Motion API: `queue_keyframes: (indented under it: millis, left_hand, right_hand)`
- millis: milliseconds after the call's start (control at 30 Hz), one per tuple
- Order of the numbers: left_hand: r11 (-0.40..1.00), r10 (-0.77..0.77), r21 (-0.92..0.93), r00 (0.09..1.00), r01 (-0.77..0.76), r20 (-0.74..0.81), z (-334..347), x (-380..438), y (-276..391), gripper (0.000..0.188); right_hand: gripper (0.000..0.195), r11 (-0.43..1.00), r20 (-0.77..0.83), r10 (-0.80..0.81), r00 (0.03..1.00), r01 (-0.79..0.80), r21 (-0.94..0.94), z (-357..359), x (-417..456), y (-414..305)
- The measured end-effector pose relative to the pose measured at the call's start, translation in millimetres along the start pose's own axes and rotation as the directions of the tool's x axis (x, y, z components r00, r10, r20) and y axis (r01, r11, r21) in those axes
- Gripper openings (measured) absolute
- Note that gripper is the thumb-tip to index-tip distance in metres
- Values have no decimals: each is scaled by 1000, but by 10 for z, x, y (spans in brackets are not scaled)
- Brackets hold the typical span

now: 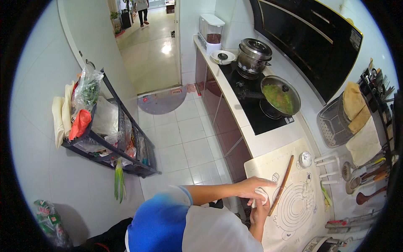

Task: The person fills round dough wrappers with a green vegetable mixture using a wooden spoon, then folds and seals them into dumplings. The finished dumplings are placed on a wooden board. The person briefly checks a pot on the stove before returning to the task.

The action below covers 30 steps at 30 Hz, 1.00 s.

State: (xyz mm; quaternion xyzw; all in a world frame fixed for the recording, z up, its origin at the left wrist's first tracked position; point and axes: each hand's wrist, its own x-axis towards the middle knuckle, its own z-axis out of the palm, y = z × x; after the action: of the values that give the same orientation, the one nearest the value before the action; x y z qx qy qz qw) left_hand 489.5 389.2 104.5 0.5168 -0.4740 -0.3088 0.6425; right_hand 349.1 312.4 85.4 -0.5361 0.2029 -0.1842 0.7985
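Both hands are together over the near edge of a pale pastry mat (297,171), handling a piece of white dough (261,192). My left hand (252,186) covers it from above with the fingers stretched out. My right hand (259,214) grips it from below, and part of the dough is hidden between the palms. Just beyond the fingers, a thin wooden rolling pin (282,185) lies across the mat. Several small dough pieces (308,193) rest on the printed circles at its far side. A small round container (305,159) stands at the mat's upper edge.
On the cooktop (255,118) sit a lidded pan of green food (278,97) and a steel pot (254,56). Utensils (366,179) hang along the wall, near a scallion (326,193). Behind me stands a loaded rack (110,135). A person (143,11) is beyond the doorway.
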Motion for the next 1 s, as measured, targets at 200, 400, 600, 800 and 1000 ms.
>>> queue_keyframes:
  millis: [200, 400, 600, 800, 1000]
  left_hand:
    - [870, 321, 378, 946, -317, 54, -41, 47, -237, 11]
    - [967, 195, 156, 978, -204, 71, 69, 85, -137, 14]
    - [973, 215, 110, 972, -205, -94, 201, 157, -314, 16]
    - [996, 47, 83, 998, -43, -36, 272, 358, 63, 41]
    - [992, 64, 104, 993, -74, 97, 370, 336, -133, 18]
  right_hand:
    - [37, 998, -26, 55, 998, -56, -33, -47, 64, -85]
    - [43, 940, 24, 26, 999, -16, -342, -204, 137, -225]
    - [48, 997, -120, 37, 992, -45, -66, -156, 65, -276]
    - [36, 889, -29, -176, 984, 146, -434, -253, 131, -541]
    - [34, 978, -76, 6, 997, -22, -206, -423, -60, -337]
